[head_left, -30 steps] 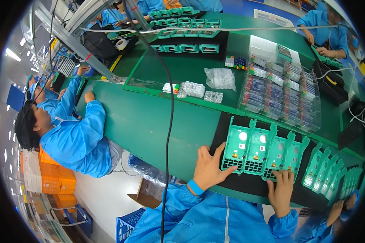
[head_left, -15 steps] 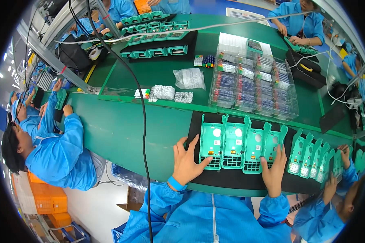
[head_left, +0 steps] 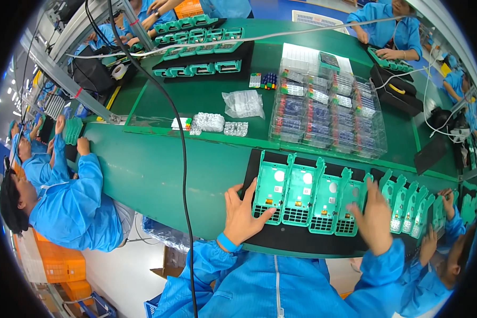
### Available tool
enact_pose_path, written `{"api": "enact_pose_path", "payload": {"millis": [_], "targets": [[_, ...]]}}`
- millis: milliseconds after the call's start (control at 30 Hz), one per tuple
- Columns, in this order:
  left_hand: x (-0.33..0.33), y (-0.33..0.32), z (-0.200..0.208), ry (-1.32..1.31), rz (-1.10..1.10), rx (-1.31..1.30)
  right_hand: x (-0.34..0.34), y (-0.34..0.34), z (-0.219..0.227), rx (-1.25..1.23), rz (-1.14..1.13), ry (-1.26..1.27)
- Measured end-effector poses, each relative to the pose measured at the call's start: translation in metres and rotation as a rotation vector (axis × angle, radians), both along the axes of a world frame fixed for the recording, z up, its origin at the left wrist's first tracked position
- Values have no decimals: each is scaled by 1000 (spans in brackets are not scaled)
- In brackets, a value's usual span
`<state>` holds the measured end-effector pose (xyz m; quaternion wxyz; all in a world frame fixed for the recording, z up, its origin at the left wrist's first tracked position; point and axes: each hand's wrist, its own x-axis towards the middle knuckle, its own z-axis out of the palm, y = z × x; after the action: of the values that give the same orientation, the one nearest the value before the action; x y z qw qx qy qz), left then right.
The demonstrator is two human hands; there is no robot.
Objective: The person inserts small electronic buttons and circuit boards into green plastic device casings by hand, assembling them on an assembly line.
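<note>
Several green plastic device housings (head_left: pixel 300 185) stand side by side in a row on a black mat (head_left: pixel 281 233) in front of me. Their open insides face up, each with a round pale spot and a black grid at the near end. My left hand (head_left: pixel 244 214) is at the left end of the row, fingers spread along the leftmost housing (head_left: pixel 272 185) and thumb touching its near corner. My right hand (head_left: pixel 375 220) hovers by the right end, slightly blurred, fingers apart, partly covering the rightmost housing (head_left: pixel 349 201). It holds nothing I can see.
Beyond the row lies a clear plastic tray (head_left: pixel 328 114) of keypads. Left of it are a clear bag (head_left: pixel 244 103) and white keypad pieces (head_left: pixel 209 122). A black cable (head_left: pixel 184 159) hangs across the view. Co-workers sit left and right; more housings (head_left: pixel 408 204) stand at right.
My right hand has lifted off the rightmost housing and moved slightly right. The row now leans a little differently and sits slightly nearer and left; the left hand stays on its left end.
</note>
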<state>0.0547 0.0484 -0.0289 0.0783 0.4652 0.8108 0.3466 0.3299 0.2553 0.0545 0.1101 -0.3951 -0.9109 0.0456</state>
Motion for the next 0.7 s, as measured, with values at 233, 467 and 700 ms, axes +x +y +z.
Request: {"api": "enact_pose_path", "payload": {"millis": [233,467,700], "targets": [[-3,-9,-3,-59,75,39,-189,147,52,265,553,362],[-2,-3,-1,-79,93,150,-260,304,-12,-77,453,-261],[-7,-8,-1,-108,124,159,-273,281,9,-142,452,-249]]}}
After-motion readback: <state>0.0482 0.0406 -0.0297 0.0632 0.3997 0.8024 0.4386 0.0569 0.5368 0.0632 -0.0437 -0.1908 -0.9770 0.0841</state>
